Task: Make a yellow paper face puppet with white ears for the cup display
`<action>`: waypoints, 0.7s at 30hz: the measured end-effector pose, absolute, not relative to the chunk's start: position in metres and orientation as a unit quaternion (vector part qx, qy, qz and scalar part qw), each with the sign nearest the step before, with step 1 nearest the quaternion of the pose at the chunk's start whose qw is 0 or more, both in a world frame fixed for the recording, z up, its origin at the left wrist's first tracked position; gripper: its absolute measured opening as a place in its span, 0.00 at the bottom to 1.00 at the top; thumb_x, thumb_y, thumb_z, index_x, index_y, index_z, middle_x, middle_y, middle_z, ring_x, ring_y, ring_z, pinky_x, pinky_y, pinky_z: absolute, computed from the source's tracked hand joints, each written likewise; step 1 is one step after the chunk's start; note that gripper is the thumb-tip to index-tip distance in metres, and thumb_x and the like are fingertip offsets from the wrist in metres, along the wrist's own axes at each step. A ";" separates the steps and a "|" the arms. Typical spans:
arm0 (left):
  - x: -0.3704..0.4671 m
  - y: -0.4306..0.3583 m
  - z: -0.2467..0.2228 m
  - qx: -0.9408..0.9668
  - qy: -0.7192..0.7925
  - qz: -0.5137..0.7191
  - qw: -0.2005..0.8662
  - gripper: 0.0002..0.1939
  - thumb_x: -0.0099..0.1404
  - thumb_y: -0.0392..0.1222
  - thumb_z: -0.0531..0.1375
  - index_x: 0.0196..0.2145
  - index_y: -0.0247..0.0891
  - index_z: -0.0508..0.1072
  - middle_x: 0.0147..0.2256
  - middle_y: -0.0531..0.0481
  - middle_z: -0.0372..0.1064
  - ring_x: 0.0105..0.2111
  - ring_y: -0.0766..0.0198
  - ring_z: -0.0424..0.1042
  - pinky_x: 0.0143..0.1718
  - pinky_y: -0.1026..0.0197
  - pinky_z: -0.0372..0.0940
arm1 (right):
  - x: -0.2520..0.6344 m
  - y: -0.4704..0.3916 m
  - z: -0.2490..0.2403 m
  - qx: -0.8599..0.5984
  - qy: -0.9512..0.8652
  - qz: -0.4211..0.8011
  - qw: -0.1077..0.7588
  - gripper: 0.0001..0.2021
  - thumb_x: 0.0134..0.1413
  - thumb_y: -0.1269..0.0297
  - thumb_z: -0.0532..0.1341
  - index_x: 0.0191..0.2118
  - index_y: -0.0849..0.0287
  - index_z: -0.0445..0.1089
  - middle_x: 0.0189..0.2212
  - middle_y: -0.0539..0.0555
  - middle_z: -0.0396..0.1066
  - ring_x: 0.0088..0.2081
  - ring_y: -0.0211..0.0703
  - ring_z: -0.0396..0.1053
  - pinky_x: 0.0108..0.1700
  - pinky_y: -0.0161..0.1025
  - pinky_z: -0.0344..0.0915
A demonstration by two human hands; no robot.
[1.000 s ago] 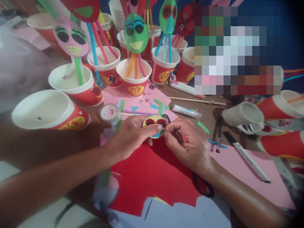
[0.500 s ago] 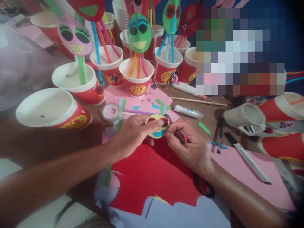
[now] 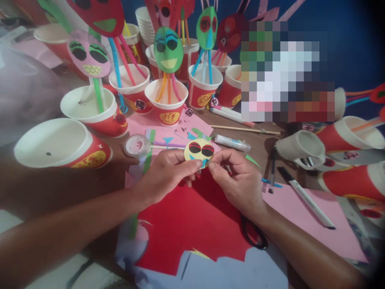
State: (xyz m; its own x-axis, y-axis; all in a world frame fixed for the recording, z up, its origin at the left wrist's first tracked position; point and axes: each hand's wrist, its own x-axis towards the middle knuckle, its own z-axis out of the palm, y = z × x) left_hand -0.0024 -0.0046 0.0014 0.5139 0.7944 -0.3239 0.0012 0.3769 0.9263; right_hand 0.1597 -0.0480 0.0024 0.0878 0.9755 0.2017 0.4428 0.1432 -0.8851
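Note:
A round yellow paper face (image 3: 197, 149) with black-and-red eyes and a blue mouth piece is held up between both hands. My left hand (image 3: 168, 170) pinches its lower left edge, the thumb lying over the mouth. Its lower right edge is between the thumb and fingertips of my right hand (image 3: 236, 176). Beneath the hands lies a cut sheet of red paper (image 3: 192, 224). Scissors with a black handle (image 3: 254, 235) lie partly hidden under my right forearm.
Red-and-white paper cups (image 3: 167, 102), several bearing paper faces on coloured stems, stand at the back. A tape roll (image 3: 136, 145), a glue stick (image 3: 232, 143), a marker (image 3: 313, 204) and a white mug (image 3: 300, 146) lie around. Pink paper (image 3: 319, 224) is at right.
My left thumb has slid down off the eyes to the mouth, so both eyes now show. The view has shifted slightly. Both hands still hold the face.

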 end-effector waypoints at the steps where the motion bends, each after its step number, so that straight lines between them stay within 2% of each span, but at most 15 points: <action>1: -0.003 -0.005 0.001 0.479 0.410 0.273 0.727 0.10 0.59 0.45 0.60 0.26 0.35 0.72 0.20 0.54 0.67 0.20 0.68 0.65 0.22 0.65 0.61 | 0.160 -0.049 0.003 -0.581 -0.617 0.288 0.446 0.04 0.51 0.72 0.60 0.28 0.57 0.65 0.22 0.44 0.66 0.23 0.32 0.63 0.26 0.30 0.60; 5: -0.002 -0.004 0.001 0.454 0.432 0.271 0.731 0.13 0.59 0.47 0.59 0.23 0.35 0.71 0.19 0.53 0.67 0.19 0.68 0.66 0.20 0.65 0.61 | 0.159 -0.050 0.002 -0.568 -0.667 0.233 0.422 0.06 0.49 0.74 0.60 0.27 0.57 0.65 0.23 0.44 0.67 0.25 0.33 0.64 0.31 0.33 0.61; 14: 0.004 -0.005 0.007 0.414 0.452 0.299 0.732 0.11 0.57 0.41 0.59 0.21 0.34 0.69 0.17 0.54 0.65 0.17 0.69 0.64 0.17 0.66 0.61 | 0.159 -0.048 0.004 -0.511 -0.729 0.169 0.423 0.08 0.47 0.78 0.59 0.26 0.57 0.64 0.22 0.45 0.68 0.26 0.34 0.66 0.34 0.35 0.60; 21: 0.003 -0.005 0.005 0.419 0.457 0.289 0.730 0.11 0.57 0.43 0.59 0.21 0.34 0.70 0.17 0.53 0.65 0.17 0.68 0.64 0.17 0.66 0.60 | 0.161 -0.050 0.004 -0.527 -0.713 0.178 0.427 0.07 0.48 0.77 0.59 0.27 0.58 0.65 0.24 0.45 0.69 0.27 0.34 0.65 0.34 0.35 0.61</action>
